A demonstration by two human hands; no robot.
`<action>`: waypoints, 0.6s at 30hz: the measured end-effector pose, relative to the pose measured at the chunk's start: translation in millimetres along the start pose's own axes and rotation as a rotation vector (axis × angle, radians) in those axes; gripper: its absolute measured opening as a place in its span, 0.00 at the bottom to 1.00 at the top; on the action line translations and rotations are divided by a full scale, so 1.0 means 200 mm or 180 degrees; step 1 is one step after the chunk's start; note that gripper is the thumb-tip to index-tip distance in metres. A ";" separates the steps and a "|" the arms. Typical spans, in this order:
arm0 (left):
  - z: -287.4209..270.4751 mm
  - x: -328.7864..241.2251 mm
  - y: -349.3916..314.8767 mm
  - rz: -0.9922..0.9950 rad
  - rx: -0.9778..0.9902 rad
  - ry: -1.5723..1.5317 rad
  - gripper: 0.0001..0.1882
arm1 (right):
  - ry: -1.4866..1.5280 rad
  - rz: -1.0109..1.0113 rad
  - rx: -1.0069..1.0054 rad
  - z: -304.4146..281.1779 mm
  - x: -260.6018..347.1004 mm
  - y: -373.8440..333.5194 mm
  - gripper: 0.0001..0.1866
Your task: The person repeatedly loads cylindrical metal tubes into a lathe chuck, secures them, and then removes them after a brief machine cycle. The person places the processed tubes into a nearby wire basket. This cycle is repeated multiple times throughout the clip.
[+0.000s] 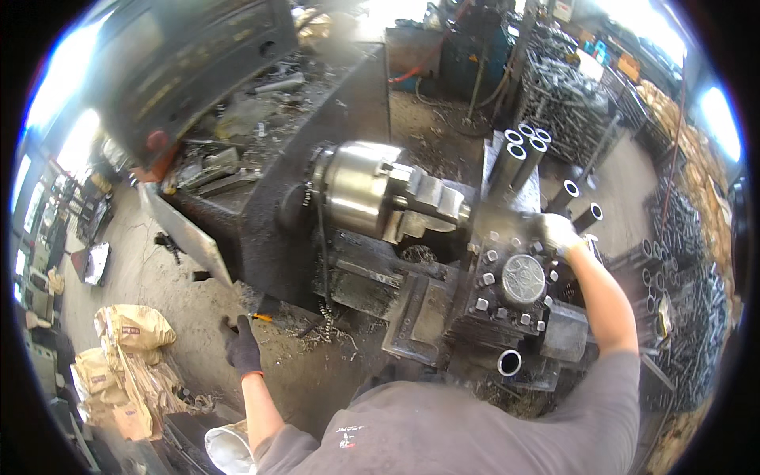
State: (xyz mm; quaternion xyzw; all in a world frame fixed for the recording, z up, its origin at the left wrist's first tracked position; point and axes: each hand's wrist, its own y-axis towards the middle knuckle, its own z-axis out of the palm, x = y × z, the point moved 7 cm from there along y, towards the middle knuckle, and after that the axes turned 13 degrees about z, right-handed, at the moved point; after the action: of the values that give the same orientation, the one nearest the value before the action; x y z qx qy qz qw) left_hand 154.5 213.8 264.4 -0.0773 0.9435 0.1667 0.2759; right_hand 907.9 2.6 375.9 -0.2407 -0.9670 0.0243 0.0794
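My left hand [243,350], in a dark glove with an orange cuff, hangs over the floor left of the lathe. Its thumb and a finger are spread, and nothing shows between them. Just beyond the fingertips is a small orange-handled tool [262,317], apparently untouched. My right hand [559,233], in a whitish glove, is at the far right of the square tool post [507,285]. Motion blurs its fingers, so any grip is hidden. The shiny lathe chuck [356,188] has its jaws [431,198] pointing at the tool post.
Several metal tubes [507,170] stand upright behind the tool post, with others to its right. One short tube [509,363] is near my body. Stacked metal parts [566,91] fill the back right. Paper sacks [134,340] are at left, below a tilted metal plate [186,233].
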 end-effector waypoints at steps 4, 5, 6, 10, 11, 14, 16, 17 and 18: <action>-0.58 -1.02 0.19 0.3066 -0.2120 -0.0113 0.26 | 0.0854 0.1300 -0.0539 -0.26 -0.25 -0.29 0.19; -0.64 -1.21 0.28 0.3413 -0.2225 0.0049 0.25 | 0.0831 0.1168 -0.1446 -0.36 -0.23 -0.41 0.21; -0.66 -1.40 0.43 0.3618 -0.2121 0.0297 0.26 | 0.0887 0.1540 -0.1683 -0.43 -0.27 -0.49 0.18; -0.50 -1.78 1.22 0.2278 -0.0453 0.1227 0.37 | 0.3183 0.1143 -0.2605 -0.58 -0.23 -0.92 0.14; -0.46 -1.81 1.34 0.2135 0.0015 0.1339 0.41 | 0.3616 0.1360 -0.2868 -0.61 -0.23 -1.05 0.18; -0.43 -1.89 1.37 0.2499 0.0047 0.1689 0.42 | 0.4805 0.0205 -0.2704 -0.67 -0.01 -1.34 0.21; -0.52 -1.92 1.11 0.3074 -0.0803 0.1115 0.39 | 0.4385 0.0278 -0.2622 -0.70 0.13 -1.51 0.25; -0.57 -1.89 0.89 0.3227 -0.1245 0.0444 0.37 | 0.3953 0.0292 -0.2701 -0.72 0.21 -1.57 0.28; -0.57 -1.85 0.64 0.3563 -0.1025 -0.0186 0.32 | 0.3677 -0.0020 -0.2412 -0.72 0.33 -1.61 0.28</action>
State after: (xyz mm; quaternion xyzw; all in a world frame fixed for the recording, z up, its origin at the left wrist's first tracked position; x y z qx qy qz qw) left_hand 376.6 312.4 592.1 0.3967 0.7955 0.4305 0.1565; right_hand 726.0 -249.6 554.5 -0.2234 -0.7122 -0.4477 0.4923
